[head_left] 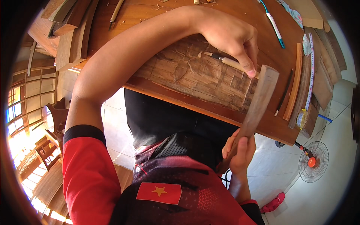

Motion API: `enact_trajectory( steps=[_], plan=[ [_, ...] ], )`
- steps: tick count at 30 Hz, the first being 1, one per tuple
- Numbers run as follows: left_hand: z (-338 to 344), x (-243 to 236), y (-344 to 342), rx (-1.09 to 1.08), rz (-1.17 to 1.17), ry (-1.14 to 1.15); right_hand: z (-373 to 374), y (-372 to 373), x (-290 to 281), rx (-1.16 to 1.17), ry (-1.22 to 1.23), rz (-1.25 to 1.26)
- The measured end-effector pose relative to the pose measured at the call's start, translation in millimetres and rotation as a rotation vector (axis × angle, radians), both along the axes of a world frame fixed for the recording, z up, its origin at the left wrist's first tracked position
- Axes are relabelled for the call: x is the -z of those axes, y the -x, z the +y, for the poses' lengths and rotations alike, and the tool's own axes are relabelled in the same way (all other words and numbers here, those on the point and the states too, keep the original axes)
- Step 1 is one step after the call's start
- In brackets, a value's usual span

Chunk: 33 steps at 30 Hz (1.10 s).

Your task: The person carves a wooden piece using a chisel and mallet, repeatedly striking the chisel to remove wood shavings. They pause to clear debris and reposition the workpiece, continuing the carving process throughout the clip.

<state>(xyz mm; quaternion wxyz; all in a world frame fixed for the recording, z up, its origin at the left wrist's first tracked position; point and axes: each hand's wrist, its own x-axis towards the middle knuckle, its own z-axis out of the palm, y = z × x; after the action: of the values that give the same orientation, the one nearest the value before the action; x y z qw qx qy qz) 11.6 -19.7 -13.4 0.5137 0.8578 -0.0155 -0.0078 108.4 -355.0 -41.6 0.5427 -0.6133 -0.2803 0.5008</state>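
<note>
A left hand, thumb and fingers pinched closed, grips a chisel near the butt of its handle, blade over a carved board along the near edge of the worktop. A right hand, wrapped closed, holds a wooden mallet, its head overlapping the handle's end; whether they touch cannot be told. A glancing blow could catch the left thumb, so close to the mallet, and a loose pinch could let the blade skid and gouge the carving. The count: one board, one mallet, one chisel in hand, one dark pencil between board and right edge, one white-and-teal pen toward the far right corner, and one tape measure by the near right corner.
</note>
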Motion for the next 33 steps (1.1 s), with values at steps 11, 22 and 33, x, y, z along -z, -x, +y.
enact_trajectory(
  steps=[11, 22, 33],
  plan=[
    [2, -2, 6, -0.016, 0.016, -0.007, 8, -3, -5, 0.084, 0.045, 0.040],
    [9, -6, 11, -0.103, -0.002, -0.056, 13, -4, -7, 0.078, 0.041, 0.082],
    [18, -16, 9, 0.050, -0.221, 0.138, 5, -14, -9, 0.063, -0.009, 0.058]
  ],
)
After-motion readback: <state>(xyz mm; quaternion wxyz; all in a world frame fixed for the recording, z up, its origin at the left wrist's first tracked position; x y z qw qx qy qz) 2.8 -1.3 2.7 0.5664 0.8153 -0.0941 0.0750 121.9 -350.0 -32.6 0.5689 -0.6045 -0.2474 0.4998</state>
